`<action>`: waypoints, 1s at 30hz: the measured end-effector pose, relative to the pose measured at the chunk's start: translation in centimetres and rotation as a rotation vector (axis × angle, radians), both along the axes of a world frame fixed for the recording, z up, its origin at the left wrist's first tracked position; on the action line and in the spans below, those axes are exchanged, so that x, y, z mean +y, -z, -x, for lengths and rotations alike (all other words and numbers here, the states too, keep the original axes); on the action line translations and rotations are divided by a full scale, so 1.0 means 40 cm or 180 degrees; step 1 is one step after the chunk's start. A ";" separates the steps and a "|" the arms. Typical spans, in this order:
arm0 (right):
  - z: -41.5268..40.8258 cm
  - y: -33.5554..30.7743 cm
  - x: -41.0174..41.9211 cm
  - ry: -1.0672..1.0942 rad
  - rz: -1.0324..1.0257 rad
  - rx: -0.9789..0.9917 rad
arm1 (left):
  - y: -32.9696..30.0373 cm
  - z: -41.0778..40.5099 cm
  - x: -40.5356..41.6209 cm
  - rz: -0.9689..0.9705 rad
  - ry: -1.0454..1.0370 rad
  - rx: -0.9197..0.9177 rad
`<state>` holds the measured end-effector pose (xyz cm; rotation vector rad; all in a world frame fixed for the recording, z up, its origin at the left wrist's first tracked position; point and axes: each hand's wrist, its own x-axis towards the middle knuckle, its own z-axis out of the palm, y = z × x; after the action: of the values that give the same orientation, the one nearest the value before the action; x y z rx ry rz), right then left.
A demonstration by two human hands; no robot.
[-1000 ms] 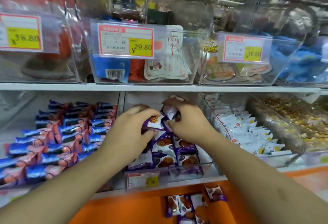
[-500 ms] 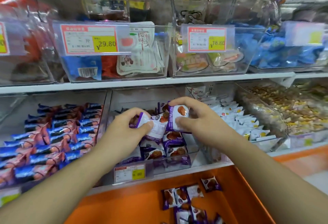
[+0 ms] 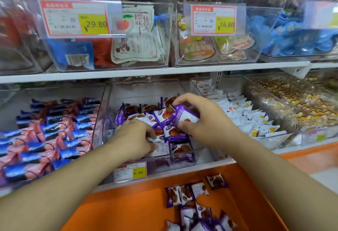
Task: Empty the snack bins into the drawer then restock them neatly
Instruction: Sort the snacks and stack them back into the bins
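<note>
Purple wafer packets [image 3: 175, 133] fill the clear middle bin [image 3: 182, 161], where both hands work. Right hand [image 3: 199, 119] pinches one packet [image 3: 184, 116] between thumb and fingers, raised above the pile, likely so it can be set down in line. Left hand [image 3: 137, 137], just beside it and lower, curls onto packets at the bin's front, seemingly steadying the row. Below both wrists, more packets [image 3: 193, 194] lie loose in the orange drawer [image 3: 128, 208], awaiting restocking.

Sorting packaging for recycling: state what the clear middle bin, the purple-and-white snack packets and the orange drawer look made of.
Clear middle bin: rigid transparent plastic, likely acrylic; contents show through.
Purple-and-white snack packets: glossy plastic film, crimped ends, highlights.
Orange drawer: smooth, slightly glossy; painted metal or plastic, unclear.
</note>
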<state>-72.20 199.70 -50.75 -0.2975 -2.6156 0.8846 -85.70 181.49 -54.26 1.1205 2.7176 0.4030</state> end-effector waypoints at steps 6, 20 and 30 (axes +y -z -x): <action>0.007 -0.012 -0.019 0.0308 0.1287 0.0362 | -0.063 -0.056 -0.006 -0.1890 0.0528 -0.0315; -0.014 0.005 0.019 0.0613 -0.0594 -0.0267 | 0.028 -0.064 0.108 -0.0806 0.0583 -0.0358; -0.009 0.022 0.031 0.0610 -0.0719 -0.0281 | 0.041 -0.013 0.106 -0.0335 0.0914 -0.0711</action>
<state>-71.82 200.94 -51.64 -0.5252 -2.6795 0.5184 -85.16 185.75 -55.91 1.3775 2.3251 0.5912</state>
